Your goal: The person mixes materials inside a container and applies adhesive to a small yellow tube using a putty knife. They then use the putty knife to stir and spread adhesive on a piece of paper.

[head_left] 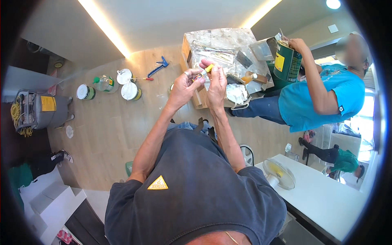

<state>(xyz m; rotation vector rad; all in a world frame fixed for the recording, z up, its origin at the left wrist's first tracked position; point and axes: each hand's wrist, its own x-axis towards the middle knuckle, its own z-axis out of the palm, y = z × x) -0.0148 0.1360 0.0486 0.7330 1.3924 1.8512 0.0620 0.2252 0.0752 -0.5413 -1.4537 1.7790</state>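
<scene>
A warm light strip (104,28) is glowing left of the table (222,36), and a second strip (261,13) is shining beyond its far edge. Well right of the table, a window (366,118) is glaring white. Fisheye distortion is curving outer lines, and blur is veiling a co-worker's head (353,50) right of the table.

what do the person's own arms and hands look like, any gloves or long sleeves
The left hand and right hand are both ungloved, and the left seems to wear a ring. Both forearms are bare, below short dark grey sleeves. The matching shirt bears a yellow-orange triangular patch.
</scene>
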